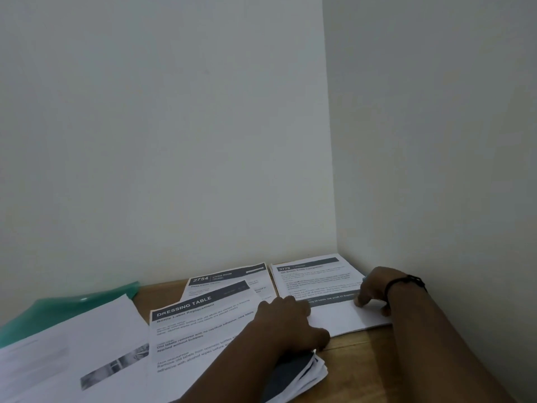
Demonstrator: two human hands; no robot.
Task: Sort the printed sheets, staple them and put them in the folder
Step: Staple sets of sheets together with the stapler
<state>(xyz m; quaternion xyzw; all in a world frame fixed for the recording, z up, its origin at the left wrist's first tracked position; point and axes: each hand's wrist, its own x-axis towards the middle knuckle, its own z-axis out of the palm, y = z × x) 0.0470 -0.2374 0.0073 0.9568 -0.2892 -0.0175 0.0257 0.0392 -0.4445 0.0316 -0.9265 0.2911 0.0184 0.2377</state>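
Beside the translucent green plastic folder [72,306], white printed sheets [200,330] lie unsorted and unstapled on the wooden bench [357,347]; left hand [287,324] and right hand [374,289] press curled fingers on separate piles.

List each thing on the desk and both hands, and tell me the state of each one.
Green folder: lying flat, partly under loose sheets.
Dressing Table sheet: face up, top of its pile.
2754 sheet: face up, partly covered.
3779 stack: face up in the corner.
Left hand: resting on the papers, fingers curled.
Right hand: fingertips pressing on the 3779 stack.
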